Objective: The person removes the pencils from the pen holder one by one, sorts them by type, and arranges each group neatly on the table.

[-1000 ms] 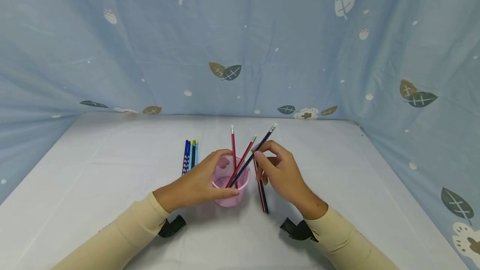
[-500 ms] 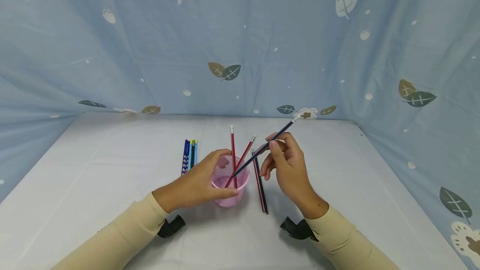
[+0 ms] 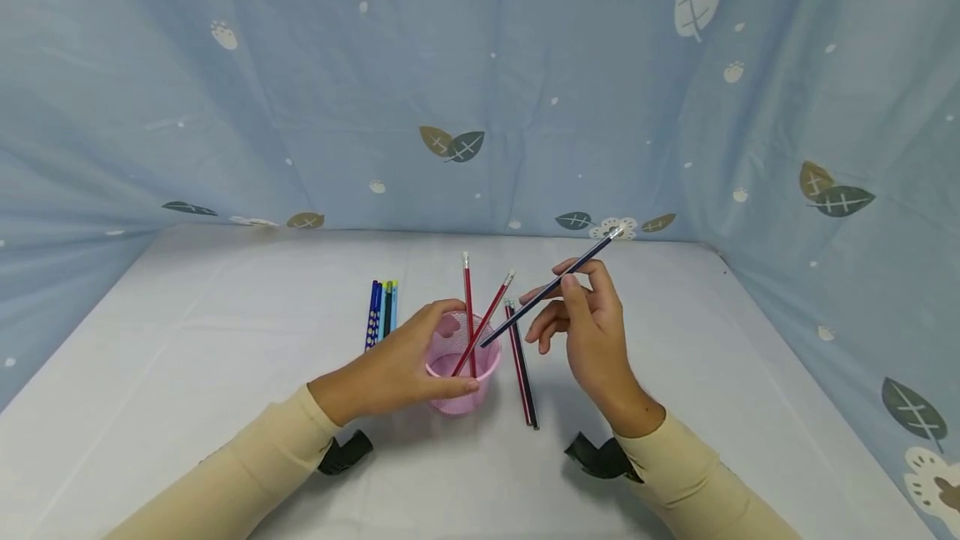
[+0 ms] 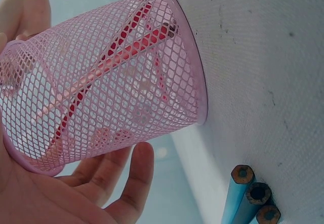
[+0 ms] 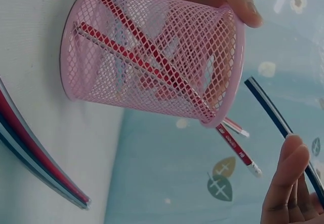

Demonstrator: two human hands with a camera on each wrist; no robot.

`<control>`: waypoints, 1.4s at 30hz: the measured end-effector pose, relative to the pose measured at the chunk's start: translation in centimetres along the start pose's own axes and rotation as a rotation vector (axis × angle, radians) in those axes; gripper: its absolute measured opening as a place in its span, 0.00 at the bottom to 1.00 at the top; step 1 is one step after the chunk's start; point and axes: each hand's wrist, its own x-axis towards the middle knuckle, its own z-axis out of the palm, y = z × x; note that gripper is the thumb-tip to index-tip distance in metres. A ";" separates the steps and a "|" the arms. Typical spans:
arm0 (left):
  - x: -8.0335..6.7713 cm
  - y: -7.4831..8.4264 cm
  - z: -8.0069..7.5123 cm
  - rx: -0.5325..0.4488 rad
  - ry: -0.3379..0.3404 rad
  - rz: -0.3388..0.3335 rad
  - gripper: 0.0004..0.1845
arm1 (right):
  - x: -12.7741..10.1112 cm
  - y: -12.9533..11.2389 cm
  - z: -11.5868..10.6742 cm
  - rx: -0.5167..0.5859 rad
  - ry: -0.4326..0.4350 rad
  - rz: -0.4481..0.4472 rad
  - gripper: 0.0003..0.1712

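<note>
My left hand (image 3: pixel 397 369) grips a pink mesh pencil cup (image 3: pixel 455 404) near its rim, thumb along the near side. Two red pencils (image 5: pixel 144 57) lean crosswise inside the cup, their eraser ends above the rim. Between thumb and fingers, my right hand (image 3: pixel 596 336) pinches a dark blue pencil (image 3: pixel 551 288) at mid-length. It slants in the air, eraser end up to the right. In the head view its lower end overlaps the cup's right rim; the right wrist view shows that end apart from the cup.
A red pencil (image 3: pixel 519 377) and a dark pencil (image 3: pixel 527 382) lie side by side on the white table (image 3: pixel 637 307), right of the cup. Left of it, partly behind my left hand, lie several blue and dark pencils (image 3: pixel 382 311). A blue leaf-print cloth (image 3: pixel 525 65) hangs behind.
My right hand has moved up and to the right with the dark blue pencil, drawing its lower end up from inside the cup. The left hand and cup have stayed in place.
</note>
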 end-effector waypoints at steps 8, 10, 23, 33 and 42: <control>0.0 0.0 0.1 0.009 0.007 0.013 0.52 | 0.0 -0.3 -0.3 0.032 0.070 -0.068 0.09; 0.0 0.0 0.1 0.009 0.007 0.012 0.52 | 0.0 -0.3 -0.3 0.040 0.067 -0.069 0.09; -0.1 0.1 0.1 0.013 -0.006 0.002 0.52 | 0.2 -0.2 -0.4 0.001 0.068 0.051 0.13; 0.0 0.1 -0.1 0.007 0.004 0.002 0.52 | 0.8 0.5 -0.7 -0.089 -0.006 0.205 0.17; 0.0 0.1 -0.1 -0.001 -0.005 -0.001 0.53 | 1.0 1.3 -0.7 -0.081 -0.077 0.296 0.18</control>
